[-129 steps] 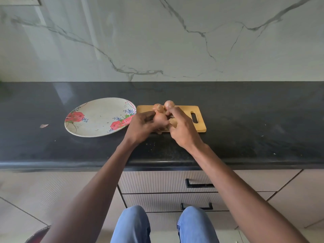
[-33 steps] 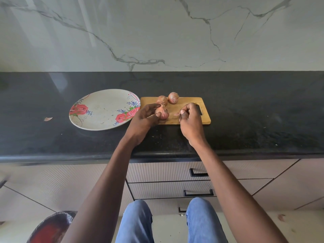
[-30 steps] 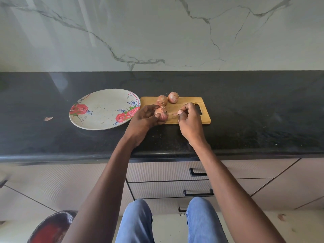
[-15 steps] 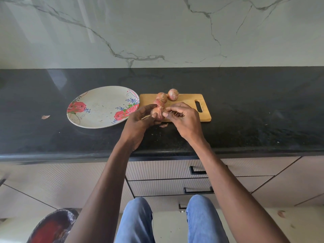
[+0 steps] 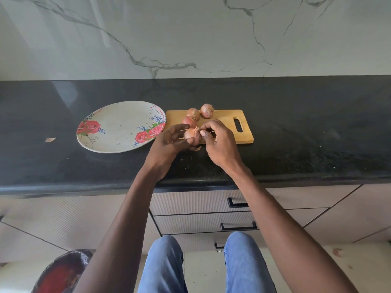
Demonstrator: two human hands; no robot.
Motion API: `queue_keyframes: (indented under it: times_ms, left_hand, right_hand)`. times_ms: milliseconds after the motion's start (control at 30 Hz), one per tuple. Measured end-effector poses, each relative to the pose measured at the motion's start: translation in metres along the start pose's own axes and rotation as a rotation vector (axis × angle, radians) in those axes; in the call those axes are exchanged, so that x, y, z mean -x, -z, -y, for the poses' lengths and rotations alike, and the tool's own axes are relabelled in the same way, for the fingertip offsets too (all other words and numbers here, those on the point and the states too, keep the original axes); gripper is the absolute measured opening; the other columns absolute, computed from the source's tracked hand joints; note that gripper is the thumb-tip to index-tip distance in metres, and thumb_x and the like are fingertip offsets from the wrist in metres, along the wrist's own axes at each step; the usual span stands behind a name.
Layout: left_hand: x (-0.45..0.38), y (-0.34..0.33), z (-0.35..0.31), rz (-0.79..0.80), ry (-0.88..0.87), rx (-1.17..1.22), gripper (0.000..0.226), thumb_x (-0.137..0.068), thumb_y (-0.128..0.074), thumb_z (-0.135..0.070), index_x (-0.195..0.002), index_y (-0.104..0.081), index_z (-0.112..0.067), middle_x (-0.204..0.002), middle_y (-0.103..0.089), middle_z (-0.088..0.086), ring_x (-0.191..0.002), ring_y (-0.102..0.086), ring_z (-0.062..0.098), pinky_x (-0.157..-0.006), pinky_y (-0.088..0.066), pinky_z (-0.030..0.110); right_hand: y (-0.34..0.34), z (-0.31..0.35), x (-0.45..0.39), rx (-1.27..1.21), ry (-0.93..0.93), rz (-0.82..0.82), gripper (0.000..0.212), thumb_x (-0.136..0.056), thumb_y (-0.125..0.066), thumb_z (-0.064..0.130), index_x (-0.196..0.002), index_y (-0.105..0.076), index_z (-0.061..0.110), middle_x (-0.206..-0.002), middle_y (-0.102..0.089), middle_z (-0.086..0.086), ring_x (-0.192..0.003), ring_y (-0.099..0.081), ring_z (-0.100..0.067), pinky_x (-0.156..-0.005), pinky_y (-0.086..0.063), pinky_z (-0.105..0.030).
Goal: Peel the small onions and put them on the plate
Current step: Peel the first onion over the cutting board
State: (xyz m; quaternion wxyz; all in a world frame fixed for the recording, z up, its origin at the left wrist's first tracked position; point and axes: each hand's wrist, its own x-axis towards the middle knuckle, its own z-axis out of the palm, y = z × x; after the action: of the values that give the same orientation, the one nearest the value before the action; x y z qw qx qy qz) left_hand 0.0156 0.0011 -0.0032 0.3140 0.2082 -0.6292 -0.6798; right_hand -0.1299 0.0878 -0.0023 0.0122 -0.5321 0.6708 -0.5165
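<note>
Four onions: left hand [image 5: 169,140] holds one [image 5: 190,133], right hand [image 5: 220,142] pinches its tip; three [image 5: 193,113] on board [image 5: 228,123]. One plate [image 5: 118,127], black worktop [image 5: 296,134].

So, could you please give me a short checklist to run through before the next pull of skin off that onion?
1. Left hand grips the held onion: ok.
2. Right hand pinches at the onion's rooty tip: ok; whether skin is caught cannot be told.
3. Held onion fully peeled: not ok, brown skin shows.
4. Flowered plate within reach, beside the cutting board: ok.
5. Three more onions wait on the board, such as the rear one, unpeeled: ok.
6. Peel scrap lies on the counter, away from the work: ok.
</note>
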Motion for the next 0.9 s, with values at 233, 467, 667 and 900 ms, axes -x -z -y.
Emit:
queue_keyframes:
  times_ms: [233, 467, 667, 900]
  left_hand:
    - [-0.002, 0.001, 0.001, -0.021, 0.045, 0.016, 0.043, -0.088, -0.07, -0.021, -0.129, -0.063, -0.009, -0.128, -0.066, 0.016, -0.117, -0.065, 0.036, -0.105, -0.048, 0.057]
    - [-0.001, 0.001, 0.0, -0.056, 0.035, 0.038, 0.046, -0.086, -0.078, -0.016, -0.127, -0.059, -0.009, -0.116, -0.072, 0.016, -0.11, -0.069, 0.035, -0.104, -0.05, 0.054]
    - [0.0, -0.003, -0.005, -0.058, 0.046, 0.074, 0.018, -0.101, -0.053, -0.004, -0.119, -0.057, -0.002, -0.1, -0.076, 0.008, -0.092, -0.073, 0.022, -0.077, -0.06, 0.032]
    - [-0.001, -0.003, -0.008, -0.078, 0.078, 0.081, 0.024, -0.103, -0.043, 0.001, -0.112, -0.064, -0.006, -0.1, -0.072, 0.016, -0.079, -0.068, 0.02, -0.067, -0.057, 0.025]
  right_hand:
    - [0.002, 0.002, 0.001, -0.002, -0.076, 0.052, 0.007, -0.1, -0.056, 0.006, -0.105, -0.062, 0.005, -0.102, -0.06, 0.002, -0.09, -0.052, -0.002, -0.074, -0.039, -0.001]
    - [0.004, 0.005, 0.001, -0.072, -0.111, 0.055, 0.008, -0.101, -0.054, 0.008, -0.099, -0.058, 0.015, -0.098, -0.061, 0.004, -0.088, -0.055, 0.001, -0.073, -0.041, -0.002]
    - [0.003, 0.002, 0.0, -0.132, -0.159, 0.069, 0.01, -0.101, -0.053, 0.007, -0.097, -0.058, 0.014, -0.097, -0.066, 0.001, -0.089, -0.062, -0.003, -0.078, -0.051, -0.015]
    - [0.003, 0.0, 0.0, -0.215, -0.212, 0.032, 0.009, -0.097, -0.057, 0.009, -0.089, -0.06, 0.011, -0.084, -0.069, -0.003, -0.079, -0.067, -0.024, -0.078, -0.057, -0.049]
